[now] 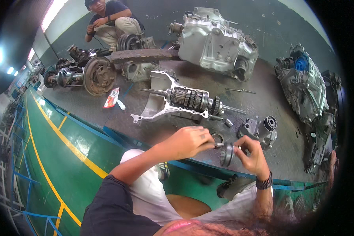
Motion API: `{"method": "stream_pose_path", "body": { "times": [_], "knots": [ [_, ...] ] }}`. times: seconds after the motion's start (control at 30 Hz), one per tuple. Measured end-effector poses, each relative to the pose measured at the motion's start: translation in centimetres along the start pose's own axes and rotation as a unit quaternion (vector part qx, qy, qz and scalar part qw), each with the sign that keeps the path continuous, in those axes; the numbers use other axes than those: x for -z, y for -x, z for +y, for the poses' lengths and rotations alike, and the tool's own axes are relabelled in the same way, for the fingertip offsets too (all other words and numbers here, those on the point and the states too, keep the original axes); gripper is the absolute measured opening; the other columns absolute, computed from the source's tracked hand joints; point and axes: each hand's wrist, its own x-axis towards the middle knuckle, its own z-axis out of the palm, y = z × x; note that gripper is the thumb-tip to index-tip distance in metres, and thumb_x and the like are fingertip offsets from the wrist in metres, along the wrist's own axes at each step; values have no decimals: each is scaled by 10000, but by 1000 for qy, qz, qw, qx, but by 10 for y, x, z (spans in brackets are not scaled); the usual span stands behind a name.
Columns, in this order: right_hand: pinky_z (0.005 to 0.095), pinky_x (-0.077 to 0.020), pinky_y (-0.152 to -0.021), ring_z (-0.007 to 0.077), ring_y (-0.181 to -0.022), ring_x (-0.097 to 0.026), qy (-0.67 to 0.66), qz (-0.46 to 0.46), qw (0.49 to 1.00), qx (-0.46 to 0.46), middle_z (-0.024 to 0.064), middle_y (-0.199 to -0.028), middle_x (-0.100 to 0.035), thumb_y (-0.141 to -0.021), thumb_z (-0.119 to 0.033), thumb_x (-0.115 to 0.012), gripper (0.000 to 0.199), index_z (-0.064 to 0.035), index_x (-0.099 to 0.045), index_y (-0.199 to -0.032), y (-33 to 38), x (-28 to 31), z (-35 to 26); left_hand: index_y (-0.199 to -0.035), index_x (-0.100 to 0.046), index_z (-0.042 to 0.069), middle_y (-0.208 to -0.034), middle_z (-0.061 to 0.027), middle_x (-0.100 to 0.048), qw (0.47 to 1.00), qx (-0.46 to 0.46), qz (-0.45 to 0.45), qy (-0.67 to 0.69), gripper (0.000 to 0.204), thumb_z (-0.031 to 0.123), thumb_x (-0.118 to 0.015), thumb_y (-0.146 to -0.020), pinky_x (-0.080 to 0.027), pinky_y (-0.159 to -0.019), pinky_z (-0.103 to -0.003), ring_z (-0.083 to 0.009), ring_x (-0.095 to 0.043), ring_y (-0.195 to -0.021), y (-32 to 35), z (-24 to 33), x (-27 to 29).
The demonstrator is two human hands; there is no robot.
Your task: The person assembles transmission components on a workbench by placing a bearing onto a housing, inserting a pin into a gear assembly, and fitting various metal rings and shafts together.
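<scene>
Here: toothed steel gear (226,154), round and dark, held above the edge of a metal checker-plate platform (263,98).
Right hand (252,154) pinches the gear by its rim; left hand (190,141) is curled shut on a short metal piece (218,144) meeting the gear's face — its exact kind too small to tell. Beyond lie a ribbed gear-shaft assembly (190,100) on a cast bracket and a silver cast gearbox housing (214,41) — rough, greasy.
</scene>
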Motion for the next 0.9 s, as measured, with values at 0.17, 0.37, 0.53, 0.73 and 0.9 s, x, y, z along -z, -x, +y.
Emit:
{"method": "stream_pose_path", "body": {
  "times": [0.17, 0.37, 0.53, 0.73, 0.9],
  "knots": [
    [282, -447, -581, 95, -632, -544, 27, -17, 999, -1, 67, -684, -628, -944, -109, -735, 150, 16, -654, -928, -21, -6, 5, -991, -686, 40, -914, -102, -669, 998, 62, 30, 9, 192, 230, -695, -958, -549, -783, -402, -309, -662, -890, 1, -13, -5],
    [239, -451, -592, 53, -677, -582, -11, -22, 999, -30, 23, -724, -646, -965, -74, -718, 131, 28, -640, -939, -27, -9, 15, -1007, -691, 37, -977, -122, -684, 994, 97, 13, 42, 224, 258, -681, -974, -545, -848, -428, -326, -664, -933, -1, -23, -11],
    [275, -450, -590, 78, -638, -530, -23, -32, 999, -28, 36, -692, -623, -948, -127, -741, 179, 14, -633, -930, -22, -23, 37, -1021, -687, 34, -984, -130, -685, 994, 100, -19, 39, 259, 289, -657, -993, -545, -857, -437, -338, -663, -961, 11, -29, -22],
    [268, -463, -601, 72, -662, -547, -37, -97, 995, -2, 27, -707, -628, -948, -139, -748, 188, 6, -636, -906, -2, 0, 10, -1059, -682, 52, -1020, -140, -680, 985, 72, -69, 139, 252, 296, -643, -1007, -529, -895, -458, -355, -649, -1010, 13, 1, 4],
    [241, -459, -590, 57, -658, -562, -56, -25, 997, -47, -4, -729, -630, -956, -90, -738, 156, 8, -623, -916, -28, -12, 14, -1052, -679, 46, -993, -138, -689, 988, 135, -14, 79, 224, 262, -649, -1000, -527, -894, -452, -344, -661, -990, 3, -25, -13]
  ]
}}
